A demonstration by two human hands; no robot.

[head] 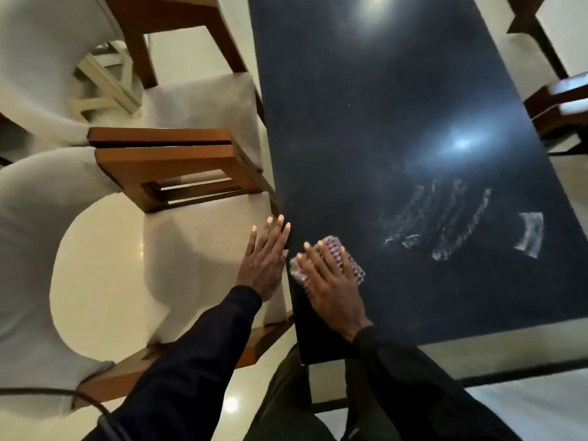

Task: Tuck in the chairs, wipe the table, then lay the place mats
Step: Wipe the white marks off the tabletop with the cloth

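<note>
- Table (381, 106), dark and glossy, carries the right hand (331, 281) close to its left edge, a little in from the near left corner. The hand lies flat, fingers straight and slightly spread, pressing down on a cloth (354, 268).
- The cloth, patterned pink and white, is bunched under the palm and fingers. It shows past the fingertips and at both sides of the hand.
- The left hand (265, 262) is just beside the right, off the table's left edge, fingers straight and held together, holding nothing. Its fingertips reach the table's edge. Whether the palm touches the seat below cannot be told.
- Under that hand stands the near chair (203, 249), with a pale seat and wooden frame, its seat meeting the table's left edge.
- A far chair (206, 106) of the same kind stands next to it along the same edge.
- Whitish smear marks (445, 218) lie on the table toward its right edge, well apart from the cloth.
- Another wooden chair (560, 103), blurred, sits at the right edge.
</note>
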